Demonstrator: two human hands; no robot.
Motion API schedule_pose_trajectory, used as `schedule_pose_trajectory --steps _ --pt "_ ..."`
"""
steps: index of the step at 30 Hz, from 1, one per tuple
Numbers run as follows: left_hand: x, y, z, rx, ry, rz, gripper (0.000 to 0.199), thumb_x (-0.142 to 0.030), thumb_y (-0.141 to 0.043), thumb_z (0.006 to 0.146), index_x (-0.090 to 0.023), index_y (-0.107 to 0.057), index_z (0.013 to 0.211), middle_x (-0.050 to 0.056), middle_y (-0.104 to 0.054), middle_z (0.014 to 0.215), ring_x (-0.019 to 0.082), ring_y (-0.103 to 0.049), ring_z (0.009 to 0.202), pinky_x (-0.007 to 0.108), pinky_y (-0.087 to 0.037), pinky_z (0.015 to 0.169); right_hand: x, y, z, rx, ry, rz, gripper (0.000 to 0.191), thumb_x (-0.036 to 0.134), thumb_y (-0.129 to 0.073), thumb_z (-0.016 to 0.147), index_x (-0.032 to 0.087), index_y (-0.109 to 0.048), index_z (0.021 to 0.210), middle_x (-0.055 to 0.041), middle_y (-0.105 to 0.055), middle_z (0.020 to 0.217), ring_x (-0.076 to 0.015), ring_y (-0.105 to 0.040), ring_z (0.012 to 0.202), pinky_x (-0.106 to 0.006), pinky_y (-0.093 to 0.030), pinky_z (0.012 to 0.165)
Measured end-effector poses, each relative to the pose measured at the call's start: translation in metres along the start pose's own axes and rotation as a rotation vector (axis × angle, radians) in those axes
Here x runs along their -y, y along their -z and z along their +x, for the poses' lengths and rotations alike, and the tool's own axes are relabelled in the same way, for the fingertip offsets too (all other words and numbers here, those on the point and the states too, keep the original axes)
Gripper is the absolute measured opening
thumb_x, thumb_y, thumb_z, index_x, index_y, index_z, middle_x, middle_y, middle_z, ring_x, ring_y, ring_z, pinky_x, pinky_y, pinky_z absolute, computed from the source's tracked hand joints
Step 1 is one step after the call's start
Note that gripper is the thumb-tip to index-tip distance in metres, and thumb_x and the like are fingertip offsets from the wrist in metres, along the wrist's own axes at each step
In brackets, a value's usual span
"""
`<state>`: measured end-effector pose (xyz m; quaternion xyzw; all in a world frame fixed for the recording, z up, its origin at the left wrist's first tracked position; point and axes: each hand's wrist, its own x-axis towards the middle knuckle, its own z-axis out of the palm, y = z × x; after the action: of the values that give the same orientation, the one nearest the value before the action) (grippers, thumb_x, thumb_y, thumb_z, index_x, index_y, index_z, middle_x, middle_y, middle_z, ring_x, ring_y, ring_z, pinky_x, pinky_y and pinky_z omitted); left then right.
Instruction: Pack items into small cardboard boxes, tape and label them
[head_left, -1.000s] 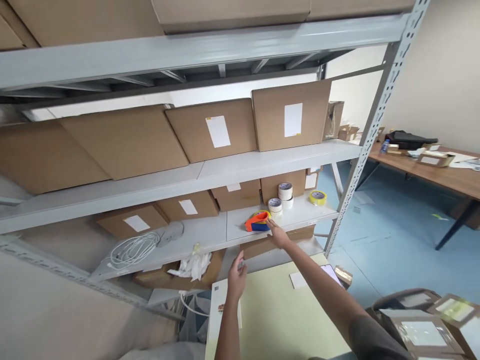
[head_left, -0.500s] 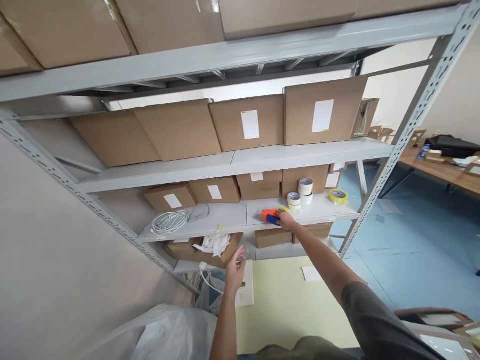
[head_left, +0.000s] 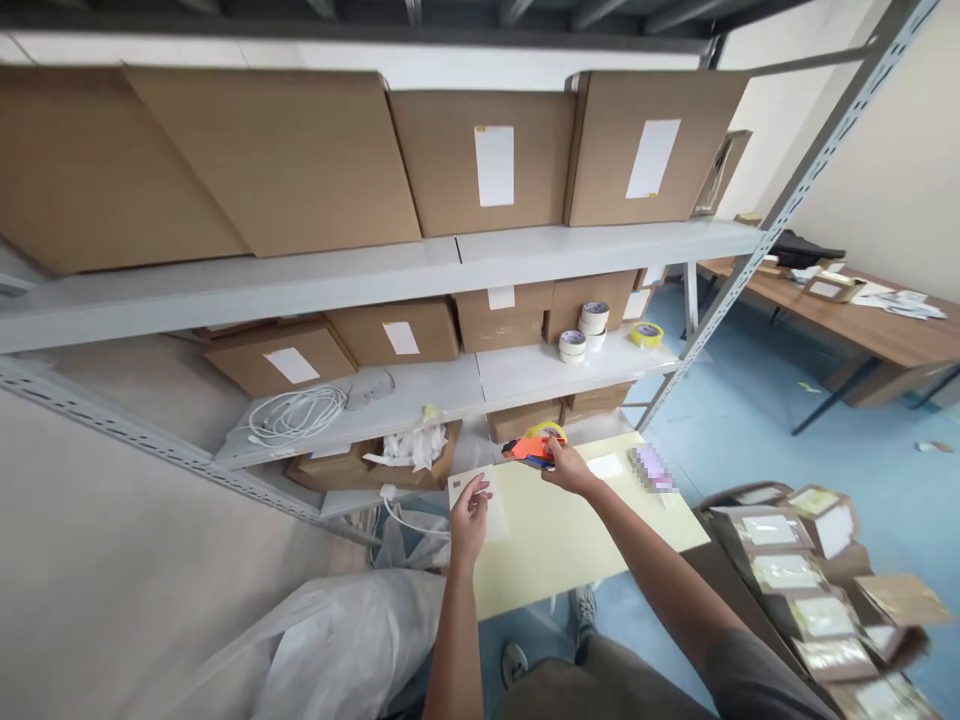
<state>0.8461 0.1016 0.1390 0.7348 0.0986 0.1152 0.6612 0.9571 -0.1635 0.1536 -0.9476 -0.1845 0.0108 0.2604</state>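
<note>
My right hand is closed around an orange and blue tape dispenser fitted with a yellow tape roll. It holds the dispenser above the far part of the pale yellow table. My left hand is over the table's left side with loosely curled fingers apart and nothing in them. Beneath that hand lies a flat white box or booklet, partly hidden by it. A white sheet lies behind my right hand.
Shelving with cardboard boxes stands ahead, holding white tape rolls, a yellow roll and a coiled white cable. A pixelated purple item is at the table's right. Packed boxes stand lower right, plastic sheeting lower left.
My right hand has taken the tape dispenser off the shelf and brought it over the table. The view has tilted down, showing more table and floor. My left hand stays free.
</note>
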Motion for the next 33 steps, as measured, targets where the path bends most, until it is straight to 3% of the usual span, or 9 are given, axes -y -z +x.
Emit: schedule_pose_trajectory --steps 4,10,13,19,23,26,29,33 --pt "0.012 -0.004 -0.011 0.025 0.026 -0.028 0.055 -0.057 -0.062 0.094 -0.018 -0.069 0.132 0.013 -0.076 0.118 0.021 -0.076 0.092 0.039 -0.062 0.093 -0.009 -0.027 -0.039 0.007 -0.007 -0.02 0.046 0.019 -0.068 0.071 0.023 -0.051 0.114 -0.01 -0.07 0.106 -0.0311 -0.062 0.101 -0.04 -0.049 0.089" --pt "0.017 -0.025 -0.025 0.015 0.045 -0.013 0.051 -0.055 -0.063 0.094 -0.019 -0.069 0.13 0.013 -0.076 0.115 0.022 -0.077 0.094 0.037 -0.061 0.094 -0.05 -0.043 -0.058 0.166 -0.066 -0.076 0.052 0.018 -0.066 0.074 0.019 -0.049 0.124 -0.0133 -0.071 0.106 -0.0332 -0.062 0.103 -0.044 -0.048 0.094" --pt "0.02 -0.044 -0.035 0.008 0.069 0.02 0.049 -0.053 -0.063 0.095 -0.019 -0.07 0.129 0.012 -0.076 0.115 0.021 -0.076 0.093 0.037 -0.061 0.092 -0.079 -0.048 -0.067 0.265 -0.104 -0.101 0.053 0.019 -0.064 0.078 0.017 -0.049 0.129 -0.0145 -0.073 0.105 -0.0338 -0.064 0.102 -0.043 -0.048 0.092" --pt "0.028 -0.098 -0.057 0.008 0.124 0.07 0.051 -0.058 -0.064 0.093 -0.02 -0.071 0.127 0.012 -0.077 0.113 0.022 -0.076 0.091 0.038 -0.061 0.091 -0.145 -0.059 -0.095 0.334 -0.05 -0.13 0.052 0.012 -0.06 0.085 0.011 -0.05 0.136 -0.0213 -0.073 0.116 -0.0359 -0.064 0.113 -0.047 -0.042 0.108" --pt "0.034 -0.137 -0.072 0.036 0.156 0.083 0.054 -0.06 -0.063 0.094 -0.019 -0.071 0.128 0.012 -0.077 0.113 0.021 -0.076 0.091 0.037 -0.061 0.091 -0.191 -0.069 -0.117 0.347 -0.188 -0.037 0.05 0.012 -0.064 0.086 0.016 -0.053 0.135 -0.0192 -0.073 0.121 -0.0356 -0.064 0.117 -0.047 -0.042 0.109" --pt "0.038 -0.16 -0.082 0.064 0.187 0.085 0.052 -0.058 -0.064 0.094 -0.019 -0.072 0.127 0.012 -0.077 0.113 0.021 -0.076 0.091 0.039 -0.061 0.092 -0.228 -0.077 -0.136 0.282 -0.328 0.05 0.041 0.012 -0.064 0.086 0.017 -0.058 0.127 -0.0161 -0.072 0.124 -0.0345 -0.063 0.12 -0.046 -0.041 0.111" --pt "0.041 -0.176 -0.088 0.085 0.218 0.083 0.051 -0.056 -0.065 0.093 -0.019 -0.072 0.127 0.012 -0.077 0.112 0.021 -0.076 0.09 0.04 -0.061 0.093 -0.26 -0.082 -0.156 0.222 -0.464 0.097 0.027 0.017 -0.063 0.09 0.016 -0.064 0.116 -0.0147 -0.074 0.117 -0.035 -0.063 0.121 -0.045 -0.039 0.111" --pt "0.042 -0.188 -0.09 0.101 0.221 0.094 0.049 -0.055 -0.065 0.094 -0.019 -0.073 0.126 0.012 -0.077 0.111 0.02 -0.076 0.088 0.039 -0.062 0.091 -0.285 -0.082 -0.176 0.19 -0.561 0.096 0.028 0.018 -0.062 0.089 0.018 -0.068 0.116 -0.0163 -0.076 0.112 -0.0341 -0.066 0.118 -0.046 -0.043 0.108"
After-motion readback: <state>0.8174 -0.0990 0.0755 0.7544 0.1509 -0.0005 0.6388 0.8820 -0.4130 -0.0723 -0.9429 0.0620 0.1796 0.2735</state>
